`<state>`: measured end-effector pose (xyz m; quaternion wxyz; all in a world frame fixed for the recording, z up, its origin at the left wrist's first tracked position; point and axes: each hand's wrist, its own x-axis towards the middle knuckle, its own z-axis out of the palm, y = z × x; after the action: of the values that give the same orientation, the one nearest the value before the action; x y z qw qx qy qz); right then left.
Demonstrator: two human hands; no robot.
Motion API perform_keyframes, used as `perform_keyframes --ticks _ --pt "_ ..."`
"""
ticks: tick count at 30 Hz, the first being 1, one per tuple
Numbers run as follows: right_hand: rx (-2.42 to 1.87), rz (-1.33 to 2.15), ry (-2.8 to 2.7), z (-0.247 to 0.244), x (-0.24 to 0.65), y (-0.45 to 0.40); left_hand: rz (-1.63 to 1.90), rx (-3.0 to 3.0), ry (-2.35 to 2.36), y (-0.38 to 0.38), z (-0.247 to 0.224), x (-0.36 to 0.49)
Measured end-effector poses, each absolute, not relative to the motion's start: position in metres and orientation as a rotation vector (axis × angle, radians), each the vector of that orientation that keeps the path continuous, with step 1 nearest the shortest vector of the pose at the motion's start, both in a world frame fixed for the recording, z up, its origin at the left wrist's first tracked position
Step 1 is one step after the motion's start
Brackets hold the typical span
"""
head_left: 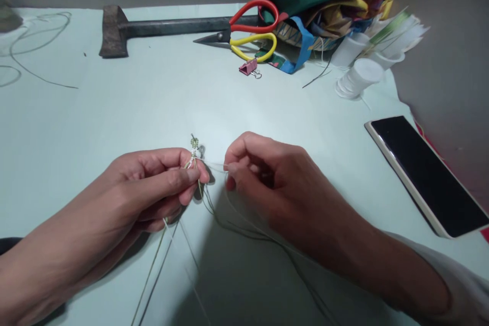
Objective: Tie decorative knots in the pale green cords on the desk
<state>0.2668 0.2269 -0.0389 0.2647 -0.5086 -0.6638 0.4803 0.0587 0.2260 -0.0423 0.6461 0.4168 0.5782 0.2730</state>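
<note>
While the left hand (153,178) pinches it low down, the small knotted cord piece (194,143) sticks up past the fingertips, its green-and-white upper part standing clear of the grip at the thumb side. The thumb and forefinger of that hand are closed with no visible gap, pressing on the lower end of the knotting where the cords gather; the other fingers curl beneath.

The right hand (273,173) is just to the right of it, near but not touching the left. Its thumb and index finger meet on a thin white thread (214,164), which runs across the short space between the hands to the knotted piece. The thread's farther length curves down under the right hand toward the near edge of the view.

From below the pinch, olive-green cords (263,238) trail to the right, beneath the right forearm, and further strands hang past the left hand's lower fingers.

Beyond the hands on the pale tabletop (133,107), a hammer (160,28) lies crosswise, with scissors (229,36) overlapping its handle and a pink binder clip (249,67) near their yellow loop. A spool of white cord (359,79) is farther right, with a smartphone (428,175) nearer the person
</note>
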Motion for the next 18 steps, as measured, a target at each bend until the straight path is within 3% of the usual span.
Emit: perform_keyframes --ticks 4,10,18 --pt "-1.275 1.018 -1.924 -0.032 0.266 0.224 0.581 0.915 1.256 0.226 -0.043 0.055" --pt "-1.116 1.436 -1.808 -0.031 0.269 0.217 0.535 0.962 1.325 0.227 -0.044 0.053" --pt "-1.154 1.312 -1.995 -0.038 0.259 0.206 0.645 1.074 1.434 0.222 -0.045 0.053"
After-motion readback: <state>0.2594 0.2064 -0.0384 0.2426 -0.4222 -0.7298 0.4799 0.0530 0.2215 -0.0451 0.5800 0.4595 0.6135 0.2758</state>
